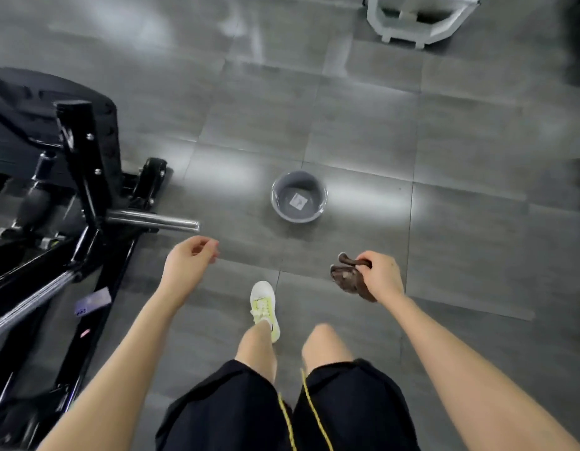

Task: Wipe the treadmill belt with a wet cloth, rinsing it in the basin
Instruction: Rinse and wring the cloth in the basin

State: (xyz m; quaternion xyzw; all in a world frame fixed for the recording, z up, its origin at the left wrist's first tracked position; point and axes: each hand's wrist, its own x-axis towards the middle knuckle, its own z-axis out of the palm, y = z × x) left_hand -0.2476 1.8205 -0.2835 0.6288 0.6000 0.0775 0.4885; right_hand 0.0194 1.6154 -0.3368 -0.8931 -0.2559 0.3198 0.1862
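Looking down through the head cam from my end, most of what I get is dark grey tiled floor (444, 141) with a couple of bright light patches on it. Next biggest is the black steel gym machine (83, 164) filling the left side, with a chrome bar (151, 221) sticking out of it toward the middle. There's a flat dark surface behind it at the left edge, but I honestly can't tell if that's the belt.

Bottom centre is the person's black shorts (236, 415) with a yellow drawstring, bare legs below, one stepped forward. Up in the top right corner there's a white moulded equipment base (418, 17), partly cut off by the frame.

The grey round plastic basin (296, 219) sits on the floor straight ahead, well apart from both hands and roughly between them, with a pale label on its inside bottom. Can't tell from the feed how much water is in it.

The left hand (189, 260) hangs near the tip of the chrome bar, fingers loosely curled with nothing in them. The right hand (384, 276) is pinching the brown crumpled cloth (345, 276), which bunches and hangs off its fingers above the floor. Forward foot is in a white and lime sneaker (265, 302), planted on the tiles between the two hands
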